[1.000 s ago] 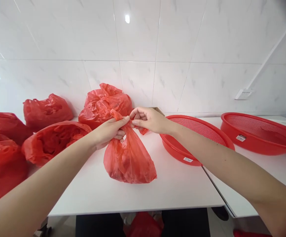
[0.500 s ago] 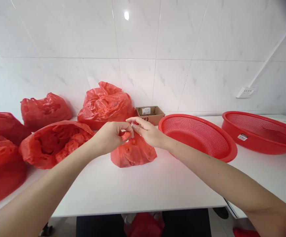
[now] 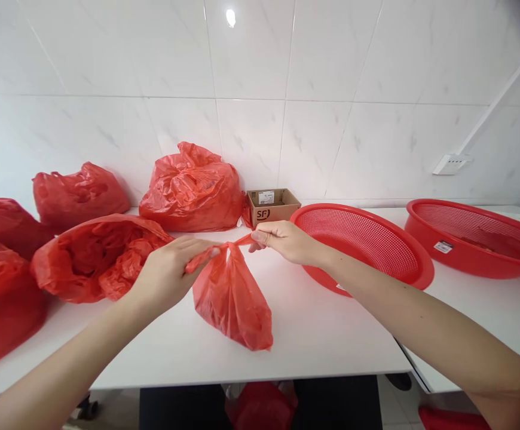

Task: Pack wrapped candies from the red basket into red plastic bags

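A small red plastic bag (image 3: 235, 298) hangs between my hands, its neck drawn tight and its filled lower part tilted toward the table's front. My left hand (image 3: 170, 266) is closed around one twisted handle of it. The other handle is pinched between thumb and fingers of my right hand (image 3: 282, 240), pulled out to the right. What the bag contains is hidden by the plastic. Close by on the left lies a wide-open red bag (image 3: 74, 239) stuffed with crumpled red bags.
Several full red bags stand left and behind, among them a large knotted one (image 3: 190, 191). A small cardboard box (image 3: 282, 210) sits near the wall. Two red perforated baskets, a nearer one (image 3: 403, 239) and a farther one (image 3: 470, 257), stand on the right of the white table (image 3: 314, 352).
My hands have moved apart, stretching the bag's handles to left and right. The bag has shifted toward me, its neck now tight. The view has tilted slightly.
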{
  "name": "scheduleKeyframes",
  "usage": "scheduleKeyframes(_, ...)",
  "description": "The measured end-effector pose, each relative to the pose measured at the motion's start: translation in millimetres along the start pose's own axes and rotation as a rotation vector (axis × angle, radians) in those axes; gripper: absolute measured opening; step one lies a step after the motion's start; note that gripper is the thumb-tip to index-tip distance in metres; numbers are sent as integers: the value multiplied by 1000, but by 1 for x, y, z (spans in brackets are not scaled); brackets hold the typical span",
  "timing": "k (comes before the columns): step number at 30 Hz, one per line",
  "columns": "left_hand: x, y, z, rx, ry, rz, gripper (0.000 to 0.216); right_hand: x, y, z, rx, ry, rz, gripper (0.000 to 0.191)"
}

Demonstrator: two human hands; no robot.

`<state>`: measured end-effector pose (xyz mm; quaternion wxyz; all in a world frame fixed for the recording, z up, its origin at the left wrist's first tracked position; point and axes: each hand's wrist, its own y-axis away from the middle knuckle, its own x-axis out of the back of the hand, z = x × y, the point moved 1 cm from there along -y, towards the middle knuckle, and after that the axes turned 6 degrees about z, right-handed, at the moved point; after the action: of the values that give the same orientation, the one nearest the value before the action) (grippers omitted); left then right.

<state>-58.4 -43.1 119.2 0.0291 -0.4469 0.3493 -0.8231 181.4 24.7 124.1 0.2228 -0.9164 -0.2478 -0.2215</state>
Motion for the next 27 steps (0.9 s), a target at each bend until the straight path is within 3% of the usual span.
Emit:
scheduleKeyframes(5, 7, 45, -23, 155, -10, -32, 25, 27, -8, 36, -140, 186, 74, 36)
scheduleKeyframes(9, 10, 56, -26, 269, 133, -80, 28, 30, -17, 49, -188, 71, 95, 35)
scheduleKeyframes(14, 5, 38, -17, 445, 477, -92, 36, 17, -23, 32, -187, -231, 140, 38)
scheduleKeyframes(20, -32, 20, -4, 618, 1084, -34, 40, -15, -24, -11, -72, -403, 55, 37)
scheduleKeyframes(23, -44, 21, -5, 671, 1132, -3, 37, -27, -20, -13, -80, -542, 68, 38)
scheduleKeyframes(27, -46, 31, -12, 684, 1115, 15, 32, -34, -10, 5, -203, -798, 123, 36)
